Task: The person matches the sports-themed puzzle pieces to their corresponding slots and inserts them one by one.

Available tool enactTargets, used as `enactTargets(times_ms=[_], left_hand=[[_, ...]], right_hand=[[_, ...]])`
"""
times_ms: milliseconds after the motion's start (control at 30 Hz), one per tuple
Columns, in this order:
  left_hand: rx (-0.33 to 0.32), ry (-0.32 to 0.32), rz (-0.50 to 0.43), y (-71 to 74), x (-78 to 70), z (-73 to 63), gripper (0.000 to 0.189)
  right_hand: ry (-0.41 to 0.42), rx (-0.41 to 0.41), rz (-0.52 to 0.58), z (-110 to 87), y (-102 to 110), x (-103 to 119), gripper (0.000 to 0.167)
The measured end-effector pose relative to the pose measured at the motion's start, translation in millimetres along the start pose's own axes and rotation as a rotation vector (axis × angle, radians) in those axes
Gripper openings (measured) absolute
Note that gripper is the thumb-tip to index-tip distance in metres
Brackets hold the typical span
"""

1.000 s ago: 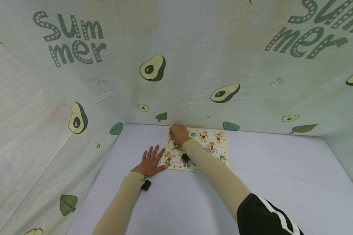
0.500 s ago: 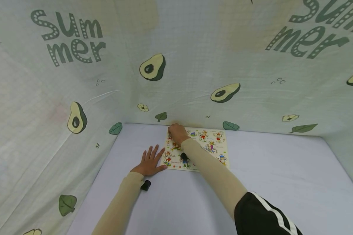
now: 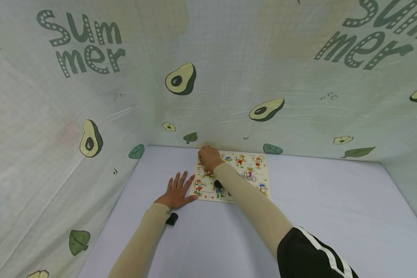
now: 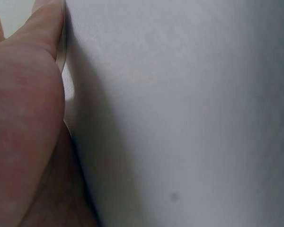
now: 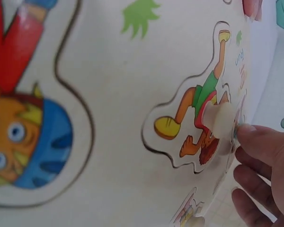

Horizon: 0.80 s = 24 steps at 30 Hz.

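A knobbed puzzle board (image 3: pixel 234 175) with several sports-figure pieces lies flat on the table. My right hand (image 3: pixel 210 157) is at its far left corner, fingers curled, thumb and fingertips pinching a corner puzzle piece (image 3: pixel 200 161); the piece's knob is hidden. In the right wrist view, the runner piece (image 5: pixel 210 94) with its pale knob (image 5: pixel 217 119) sits in its slot beside the thumb (image 5: pixel 262 144). My left hand (image 3: pixel 175 193) lies flat with fingers spread, its thumb and index finger at the board's near left edge. The left wrist view shows only its side (image 4: pixel 23 118).
White cloth covers the table (image 3: pixel 319 208). A printed cloth backdrop (image 3: pixel 222 77) rises right behind the board and along the left side. A small black wrist camera (image 3: pixel 172 219) sits at the left wrist, and another (image 3: pixel 218 185) at the right.
My right hand has shifted very slightly left along the board's far corner, then held there. My left hand stays in place.
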<state>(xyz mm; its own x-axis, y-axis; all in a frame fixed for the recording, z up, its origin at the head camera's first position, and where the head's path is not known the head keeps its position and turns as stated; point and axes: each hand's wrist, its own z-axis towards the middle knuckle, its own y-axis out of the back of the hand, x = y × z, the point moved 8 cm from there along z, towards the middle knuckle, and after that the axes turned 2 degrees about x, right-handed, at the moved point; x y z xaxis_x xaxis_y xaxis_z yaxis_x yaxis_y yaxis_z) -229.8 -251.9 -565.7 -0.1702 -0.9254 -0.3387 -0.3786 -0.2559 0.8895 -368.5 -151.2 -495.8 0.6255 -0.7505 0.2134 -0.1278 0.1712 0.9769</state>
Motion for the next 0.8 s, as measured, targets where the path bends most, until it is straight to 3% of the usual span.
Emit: enactTargets(times_ms=[167,433,633,800], left_hand=[[-0.011,-0.001,-0.01,-0.1,0.9,0.8,0.09],[-0.012,-0.004,-0.004,-2.6,1.5,2.7,0.091],[-0.013,0.008,-0.009,-2.8,-0.7,-0.6,0.09],[-0.005,0.006,-0.005,-2.3,-0.3,-1.0,0.091]], right_hand=[[-0.03,-0.002,0.055,-4.3,2.0,-3.5,0.017],[-0.045,0.03,0.045,-10.1,-1.1,-10.0,0.016],[-0.029,0.016,0.111,-27.8,5.3,-16.6,0.031],[-0.038,-0.05,0.155,-49.5,21.8,-31.4,0.04]])
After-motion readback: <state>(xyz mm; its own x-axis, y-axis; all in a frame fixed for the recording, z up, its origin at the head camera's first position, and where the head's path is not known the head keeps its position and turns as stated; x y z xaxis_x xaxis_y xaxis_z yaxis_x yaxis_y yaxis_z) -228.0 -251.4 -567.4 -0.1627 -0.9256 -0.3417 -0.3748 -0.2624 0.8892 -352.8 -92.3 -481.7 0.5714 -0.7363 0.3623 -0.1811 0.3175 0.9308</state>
